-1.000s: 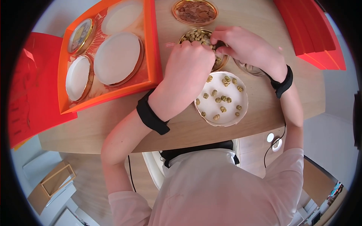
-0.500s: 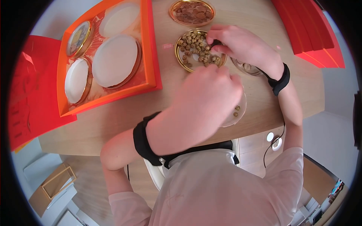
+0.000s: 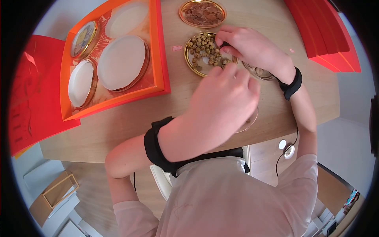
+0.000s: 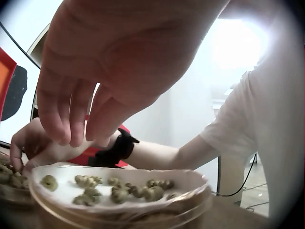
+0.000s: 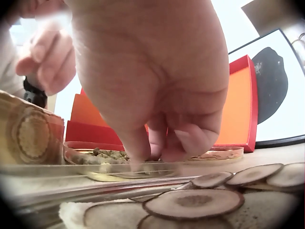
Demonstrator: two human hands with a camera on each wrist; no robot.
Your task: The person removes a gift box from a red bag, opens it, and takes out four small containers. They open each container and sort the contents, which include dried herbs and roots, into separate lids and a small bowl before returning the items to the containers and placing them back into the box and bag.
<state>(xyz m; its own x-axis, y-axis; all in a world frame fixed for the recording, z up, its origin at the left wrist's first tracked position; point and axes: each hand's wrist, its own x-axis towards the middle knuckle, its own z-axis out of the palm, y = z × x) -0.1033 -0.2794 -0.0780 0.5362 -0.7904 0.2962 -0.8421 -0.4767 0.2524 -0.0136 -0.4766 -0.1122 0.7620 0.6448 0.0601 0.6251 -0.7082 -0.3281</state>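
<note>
In the head view, the left hand (image 3: 225,98) is held at the centre of the frame, over a white-topped round tub (image 3: 254,118) that is mostly covered by it. In the left wrist view, its fingers are pointed downward and its grip is drawn nearly together; whether anything is pinched cannot be told. Below it, greenish-brown balls (image 4: 121,193) are scattered across the tub's white top.

The right hand (image 3: 252,45) is placed right of the upper centre, at the right edge of a gold-rimmed dish (image 3: 185,59). Its fingers are bent, but whether its grip is clamped on the rim or on a ball cannot be told. More balls are heaped in that dish, mostly toward its left and middle.

Above the dish, a round container of brown flakes (image 3: 202,15) is set on the counter (image 3: 130,124). Pale, dark-edged slices (image 5: 193,202) are shown in the lower right of the right wrist view. An orange-red box (image 3: 159,51) is seen at the upper left of the head view, with white-topped containers (image 3: 121,63) held inside. Dark bands (image 3: 291,83) are worn on both wrists.
</note>
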